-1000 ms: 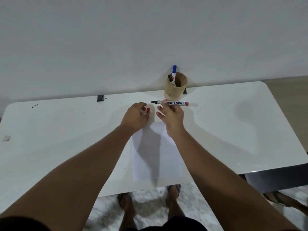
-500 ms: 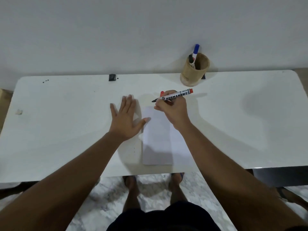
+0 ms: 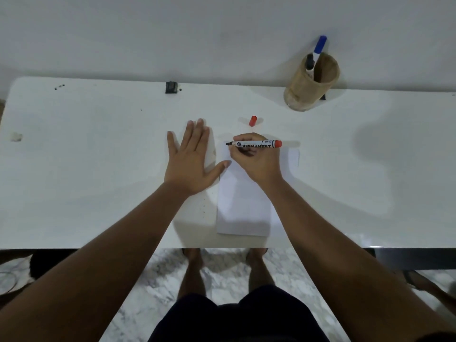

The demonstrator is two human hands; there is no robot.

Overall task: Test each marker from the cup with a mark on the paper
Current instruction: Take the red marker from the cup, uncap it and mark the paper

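Gripping a white-barrelled permanent marker with a red end cap (image 3: 256, 144), the right hand (image 3: 255, 160) rests over the upper part of a white rectangular sheet of paper (image 3: 243, 208) that lies on the white glossy desk (image 3: 98, 156). The marker's long axis runs nearly level, left to right across the view; its bare dark tip points left, just above the paper's upper left corner, and the red butt end points right. Whether the tip touches the sheet cannot be told. The printed word PERMANENT shows along the barrel, partly covered by the curled fingers. The left hand (image 3: 191, 161) lies flat and spread on the desk just left of the paper, holding nothing, fingers pointing away toward the wall, its thumb reaching to the sheet's left edge. A small red marker cap (image 3: 252, 120) lies loose on the desk beyond the right hand, apart from the marker. Farther back and to the right, near the wall, stands a tan cylindrical wooden cup (image 3: 308, 87), tilted in this wide view, holding a white marker with a blue cap (image 3: 319, 49) that sticks up past the rim, and a shorter black-topped marker (image 3: 309, 61) beside it. A small black object (image 3: 171, 87) sits at the desk's far edge, left of centre.
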